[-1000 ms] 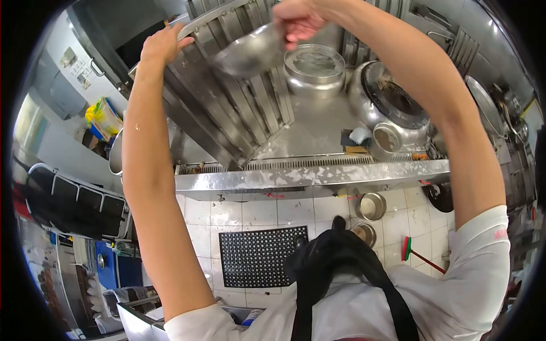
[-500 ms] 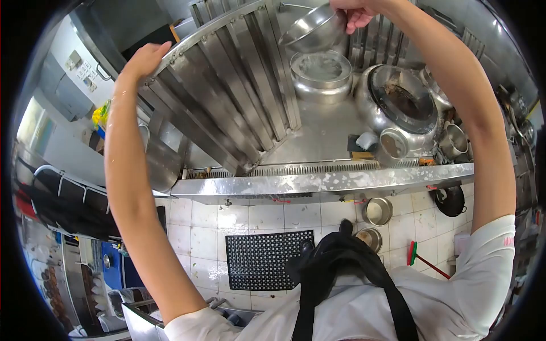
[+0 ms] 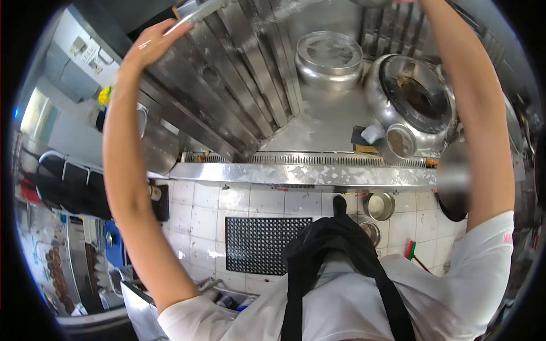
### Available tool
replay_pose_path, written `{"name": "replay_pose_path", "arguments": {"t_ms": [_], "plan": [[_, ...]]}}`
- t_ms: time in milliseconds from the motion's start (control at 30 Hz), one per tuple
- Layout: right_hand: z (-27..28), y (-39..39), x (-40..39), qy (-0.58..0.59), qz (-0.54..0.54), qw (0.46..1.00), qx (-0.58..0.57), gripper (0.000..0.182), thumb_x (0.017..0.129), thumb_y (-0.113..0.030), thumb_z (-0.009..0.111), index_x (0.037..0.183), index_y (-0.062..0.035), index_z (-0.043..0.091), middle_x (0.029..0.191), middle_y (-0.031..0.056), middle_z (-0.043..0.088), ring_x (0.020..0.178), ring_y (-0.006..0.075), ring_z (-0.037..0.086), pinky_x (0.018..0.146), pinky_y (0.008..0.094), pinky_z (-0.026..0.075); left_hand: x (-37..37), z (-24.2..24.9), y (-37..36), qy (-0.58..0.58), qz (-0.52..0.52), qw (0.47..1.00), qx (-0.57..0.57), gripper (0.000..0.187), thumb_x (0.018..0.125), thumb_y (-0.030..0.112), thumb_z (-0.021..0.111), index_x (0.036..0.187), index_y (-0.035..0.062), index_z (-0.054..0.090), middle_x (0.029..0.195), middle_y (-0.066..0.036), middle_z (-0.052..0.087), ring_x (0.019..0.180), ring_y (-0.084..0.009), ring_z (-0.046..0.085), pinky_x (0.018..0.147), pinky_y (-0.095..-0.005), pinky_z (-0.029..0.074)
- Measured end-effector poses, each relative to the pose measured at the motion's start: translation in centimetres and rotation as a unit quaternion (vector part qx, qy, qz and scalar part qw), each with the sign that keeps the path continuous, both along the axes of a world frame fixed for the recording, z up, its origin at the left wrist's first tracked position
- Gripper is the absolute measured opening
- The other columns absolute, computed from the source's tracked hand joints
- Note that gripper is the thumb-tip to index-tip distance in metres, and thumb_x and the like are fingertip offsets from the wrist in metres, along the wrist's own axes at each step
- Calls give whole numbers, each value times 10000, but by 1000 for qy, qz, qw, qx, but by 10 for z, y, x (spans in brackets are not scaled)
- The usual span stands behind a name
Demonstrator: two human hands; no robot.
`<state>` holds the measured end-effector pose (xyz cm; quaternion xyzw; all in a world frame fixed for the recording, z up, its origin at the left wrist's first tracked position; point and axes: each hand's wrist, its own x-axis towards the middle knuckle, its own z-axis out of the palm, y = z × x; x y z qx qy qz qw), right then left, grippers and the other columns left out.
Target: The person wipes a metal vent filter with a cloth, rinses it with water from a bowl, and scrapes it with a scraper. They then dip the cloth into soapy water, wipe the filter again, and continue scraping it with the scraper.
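My left hand (image 3: pixel 152 44) is closed on the upper edge of a large slatted steel baffle filter (image 3: pixel 227 79), which leans upright on the steel counter. Wet, whitish streaks mark its slats. Only a sliver of my right hand (image 3: pixel 405 1) shows at the top edge. Beside it is the underside of a metal bowl (image 3: pixel 372 2), mostly cut off. Below the bowl stands a round steel pot (image 3: pixel 330 79) with cloudy liquid in its top. To the right sits a wok burner ring (image 3: pixel 418 96) with a dark, dirty centre.
A small metal pot (image 3: pixel 400 142) and crumpled white cloth (image 3: pixel 372 134) lie by the counter's front edge (image 3: pixel 307 175). A blurred silvery container (image 3: pixel 453 176) overlaps that edge near my right forearm. On the tiled floor are a black rubber mat (image 3: pixel 267 244) and a steel pan (image 3: pixel 379 206).
My right hand and the bowl have moved up, almost out of view. The view has shifted slightly. A silvery container now appears blurred over the counter's right front edge. My left hand still grips the filter.
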<state>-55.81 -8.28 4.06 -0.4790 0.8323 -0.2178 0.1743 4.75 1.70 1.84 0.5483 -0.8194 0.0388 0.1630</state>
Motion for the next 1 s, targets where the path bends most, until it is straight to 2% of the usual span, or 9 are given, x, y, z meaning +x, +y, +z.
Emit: {"name": "replay_pose_path", "arguments": {"t_ms": [100, 333, 400, 467, 567, 633, 700, 833, 1000], "plan": [[-90, -23, -62, -64, -10, 997, -52, 144, 913, -234, 603, 1010, -127, 600, 825, 134, 643, 652, 264, 647, 552, 412, 550, 56, -8, 23, -7, 98, 995, 17, 682, 970, 613, 576, 1305, 22, 630, 1165, -167, 703, 1109, -279, 649, 985, -354, 460], [-318, -100, -51, -207, -26, 969, -129, 756, 837, -212, 694, 1507, -261, 347, 1290, 231, 583, 1046, 424, 660, 890, 521, 541, 98, -43, 16, 31, 190, 974, -116, 695, 980, 593, 598, 1340, -2, 594, 944, -151, 671, 909, -198, 596, 880, -320, 469], [-365, -122, -36, -199, -15, 973, -115, 853, 826, -209, 707, 1578, -280, 311, 1356, 245, 574, 1102, 446, 662, 938, 536, 539, 87, -38, 19, 37, 232, 972, -33, 716, 995, 585, 581, 1381, -18, 565, 1059, -172, 688, 1003, -202, 615, 937, -324, 463], [-409, -143, -16, 95, 28, 980, -172, 832, 871, -171, 627, 1594, -302, 237, 1405, 298, 528, 1147, 447, 652, 998, 534, 507, 97, -37, 18, 50, 218, 973, -53, 708, 1021, 571, 544, 1398, -28, 547, 1203, -176, 675, 1131, -212, 604, 1008, -321, 436], [-440, -169, 5, 3, 63, 990, -130, 827, 893, -91, 551, 1606, -277, 176, 1375, 344, 529, 1117, 472, 661, 960, 499, 534, 103, -30, 18, 2, 239, 970, -36, 700, 1063, 549, 460, 1423, -49, 508, 1317, -153, 652, 1265, -215, 557, 1086, -312, 387], [-451, -185, 3, -90, 56, 991, -84, 836, 881, -52, 560, 1604, -253, 190, 1360, 334, 542, 1101, 473, 668, 929, 471, 559, 102, -29, 15, 1, 260, 964, -46, 708, 1075, 559, 394, 1460, -28, 490, 1423, -151, 601, 1353, -239, 513, 1150, -332, 340], [-454, -199, -8, -559, -91, 810, -155, 615, 834, 66, 596, 1425, -38, 459, 1172, 205, 643, 985, 320, 702, 714, 475, 644, 105, -38, 11, 11, 257, 964, -61, 704, 1077, 560, 370, 1478, -7, 484, 1472, -152, 560, 1383, -259, 490, 1171, -346, 322], [-409, -185, -67, -535, 107, 829, -121, 172, 842, 2, 599, 994, -61, 548, 880, 78, 560, 746, 215, 631, 657, 371, 635, 110, -38, 13, 41, 222, 972, -69, 666, 1077, 534, 334, 1511, 50, 476, 1559, -158, 471, 1440, -306, 434, 1209, -375, 287], [-250, -72, -78, -410, 201, 890, -5, 446, 847, -94, 524, 1293, -84, 536, 934, 76, 624, 603, 177, 649, 535, 268, 580, 112, -37, 20, 25, 218, 971, -90, 488, 1098, 337, 329, 1413, 50, 567, 1421, -115, 594, 1350, -289, 509, 1165, -386, 347]]}}
